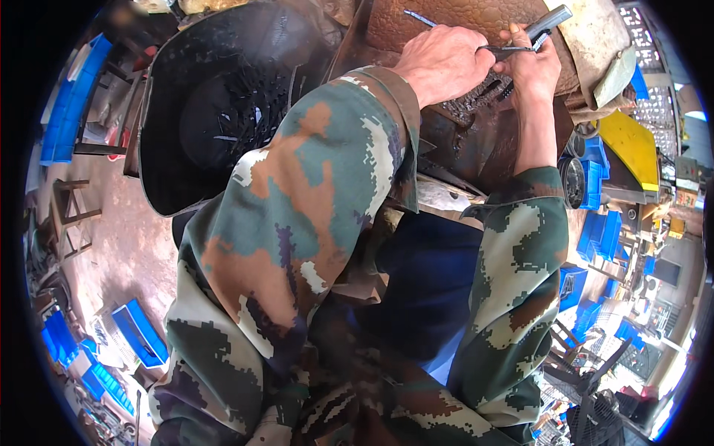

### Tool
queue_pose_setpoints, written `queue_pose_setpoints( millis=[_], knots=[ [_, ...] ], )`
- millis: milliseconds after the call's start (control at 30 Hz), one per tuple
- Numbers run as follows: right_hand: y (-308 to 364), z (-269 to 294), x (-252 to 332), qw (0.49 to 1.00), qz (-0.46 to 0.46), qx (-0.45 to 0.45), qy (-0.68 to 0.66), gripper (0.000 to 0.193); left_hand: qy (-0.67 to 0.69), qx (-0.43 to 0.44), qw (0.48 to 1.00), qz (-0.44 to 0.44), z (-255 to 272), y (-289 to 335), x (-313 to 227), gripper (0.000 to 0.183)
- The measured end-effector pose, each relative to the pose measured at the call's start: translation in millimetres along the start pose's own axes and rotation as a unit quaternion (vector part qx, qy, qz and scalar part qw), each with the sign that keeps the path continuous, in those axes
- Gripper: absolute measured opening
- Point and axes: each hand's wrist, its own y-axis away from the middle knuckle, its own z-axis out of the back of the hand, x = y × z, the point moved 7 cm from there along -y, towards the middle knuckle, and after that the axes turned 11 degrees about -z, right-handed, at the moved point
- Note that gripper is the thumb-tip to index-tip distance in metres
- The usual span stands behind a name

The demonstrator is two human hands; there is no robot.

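Observation:
At the top of the view, my left hand (445, 63) is closed around a slim dark rod (513, 49) whose end reaches across to my right hand. A thin blue-grey tip (419, 18) shows on the far side of that hand; whether it is the same piece I cannot tell. My right hand (534, 74) grips a dark grey metal cylinder (549, 21), which slants up to the right. Both hands are over a worn brown leather-like cover (454, 11) and a dark, dirty work surface (476, 145).
Left of my arm stands a big black basin (167, 149) with several thin dark pieces (249, 111) inside. Blue bins (591, 175) and a yellow panel (631, 149) are on the right. A fan (587, 386) stands at lower right, a stool (74, 212) at left.

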Motion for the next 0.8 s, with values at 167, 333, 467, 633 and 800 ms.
queue_pose_setpoints(
  millis=[167, 333, 467, 633, 800],
  knots=[
    [2, -5, 6, 1.0, -0.001, -0.002, 0.001, 0.026, -0.005, -0.001, 1.0, 0.003, 8, 0, -1, 0.031],
    [0, -7, 5, 1.0, 0.0, 0.001, -0.01, 0.023, -0.004, -0.004, 1.0, -0.003, 10, 0, 0, 0.03],
    [0, -6, 5, 1.0, 0.004, 0.001, -0.007, 0.023, -0.004, -0.008, 1.0, -0.001, 10, 0, -1, 0.03],
    [2, -3, 4, 1.0, 0.007, -0.007, 0.004, 0.022, -0.006, 0.002, 1.0, -0.005, 4, -1, 1, 0.031],
    [2, -7, 7, 1.0, 0.008, 0.003, -0.006, 0.024, -0.014, -0.009, 1.0, -0.014, 10, -1, -1, 0.031]
  ],
)
